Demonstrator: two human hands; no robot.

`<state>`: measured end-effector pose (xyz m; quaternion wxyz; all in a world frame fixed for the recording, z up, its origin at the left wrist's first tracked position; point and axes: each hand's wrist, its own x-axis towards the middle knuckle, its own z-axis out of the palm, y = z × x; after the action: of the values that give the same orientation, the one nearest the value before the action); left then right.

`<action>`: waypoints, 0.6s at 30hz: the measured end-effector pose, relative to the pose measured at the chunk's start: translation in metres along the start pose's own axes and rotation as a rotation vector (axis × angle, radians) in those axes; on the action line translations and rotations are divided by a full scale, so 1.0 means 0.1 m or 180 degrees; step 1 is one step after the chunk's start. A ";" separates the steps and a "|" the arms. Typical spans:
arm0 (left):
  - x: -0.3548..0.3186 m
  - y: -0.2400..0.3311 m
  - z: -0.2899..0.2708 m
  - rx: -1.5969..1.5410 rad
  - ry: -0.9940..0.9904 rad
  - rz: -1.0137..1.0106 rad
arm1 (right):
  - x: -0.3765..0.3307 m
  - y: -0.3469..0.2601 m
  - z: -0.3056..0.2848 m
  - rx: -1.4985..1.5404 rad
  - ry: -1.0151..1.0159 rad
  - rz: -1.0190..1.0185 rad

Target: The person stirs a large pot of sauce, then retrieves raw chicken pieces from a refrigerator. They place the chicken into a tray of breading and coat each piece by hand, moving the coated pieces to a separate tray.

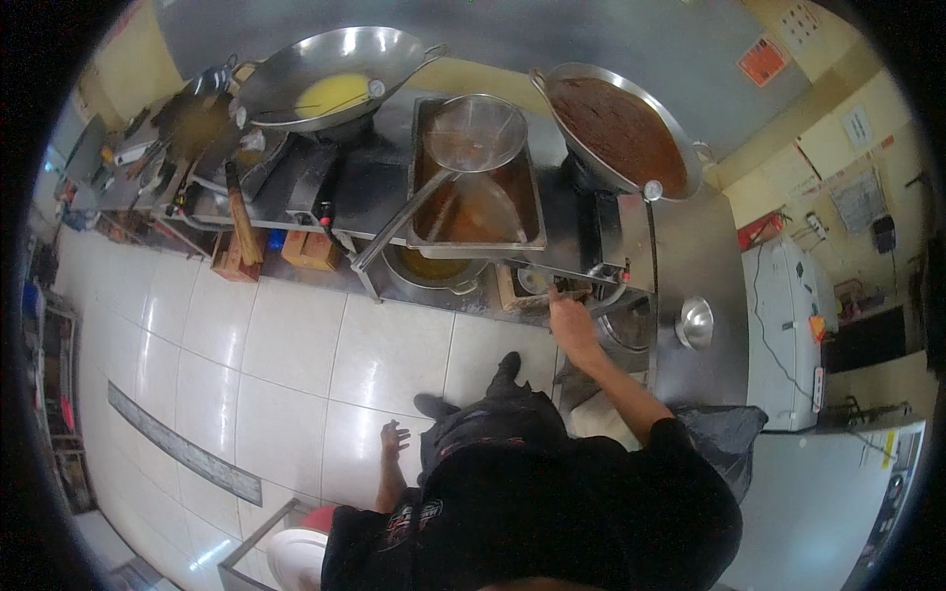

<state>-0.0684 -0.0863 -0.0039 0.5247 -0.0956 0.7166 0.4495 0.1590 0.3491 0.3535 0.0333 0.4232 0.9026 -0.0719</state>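
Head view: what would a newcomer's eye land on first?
Probably the yellow liquid in the left wok, upper left, and the brown sauce in the right wok, upper right. Between them, a strainer lies over a tray. Next, perhaps, the right hand, right of centre, at the counter's front.

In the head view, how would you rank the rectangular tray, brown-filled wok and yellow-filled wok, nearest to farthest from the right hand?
1. Rectangular tray: ahead-left of the right hand.
2. Brown-filled wok: ahead, slightly right.
3. Yellow-filled wok: far ahead-left.

Wht tile flr [286,340], glossy; cream walls [135,59]
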 end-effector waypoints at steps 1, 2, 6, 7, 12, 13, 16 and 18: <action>0.02 -0.01 0.01 0.0107 -0.0029 0.0145 | 0.02 0.01 -0.08 -0.0160 0.0095 0.0149; 0.06 -0.01 0.04 0.0096 -0.0148 0.0030 | 0.03 0.03 -0.16 -0.0208 0.0018 0.0108; 0.19 -0.13 0.24 -0.0114 -0.0226 -0.0572 | 0.05 0.19 -0.44 -0.0072 -0.0078 0.0348; 0.23 -0.16 0.33 -0.0466 -0.0680 -0.0549 | 0.05 0.27 -0.51 -0.0083 0.0081 0.0132; 0.20 -0.22 0.74 0.0097 -0.0589 -0.0146 | 0.12 1.02 -0.86 0.0136 0.0197 0.0131; 0.19 -0.21 0.84 0.0072 -0.0497 -0.0368 | 0.14 1.18 -0.94 0.0300 0.0275 0.0106; 0.23 0.00 1.15 0.0021 -0.0326 -0.0758 | 0.22 1.73 -1.23 0.0783 0.0907 0.0251; 0.29 0.19 1.40 0.0014 -0.0363 -0.0655 | 0.37 2.31 -1.51 0.1204 0.1284 0.0273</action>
<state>0.0013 0.0387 -0.0243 0.6082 -0.1418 0.6729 0.3964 0.3128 0.5472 0.4742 -0.2237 0.4654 0.8428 -0.1520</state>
